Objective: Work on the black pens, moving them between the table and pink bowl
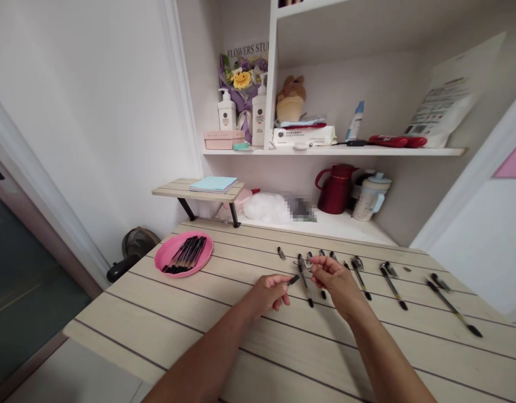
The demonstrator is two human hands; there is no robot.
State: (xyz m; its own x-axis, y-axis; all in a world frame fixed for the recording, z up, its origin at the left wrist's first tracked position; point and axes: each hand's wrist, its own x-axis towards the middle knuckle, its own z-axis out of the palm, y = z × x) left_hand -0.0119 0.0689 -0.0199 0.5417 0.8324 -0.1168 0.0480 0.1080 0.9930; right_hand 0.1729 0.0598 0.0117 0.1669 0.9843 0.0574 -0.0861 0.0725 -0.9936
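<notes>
My left hand (268,293) pinches a short dark pen part (293,280) at its fingertips, above the middle of the pale slatted table (157,319). My right hand (331,279) is close beside it, its fingers closed on a small pen piece (309,265). Several taken-apart pens (392,286) and their caps (281,253) lie in a row across the table behind and to the right of my hands. At the left stands a pink plate (165,258) with several whole dark pens (186,253) on it.
A small wooden riser (180,191) with a light blue notebook (213,183) stands at the table's back left. Behind are a red jug (336,189), a white jug (370,197) and shelves with bottles and boxes. A black fan (134,249) sits on the floor at left.
</notes>
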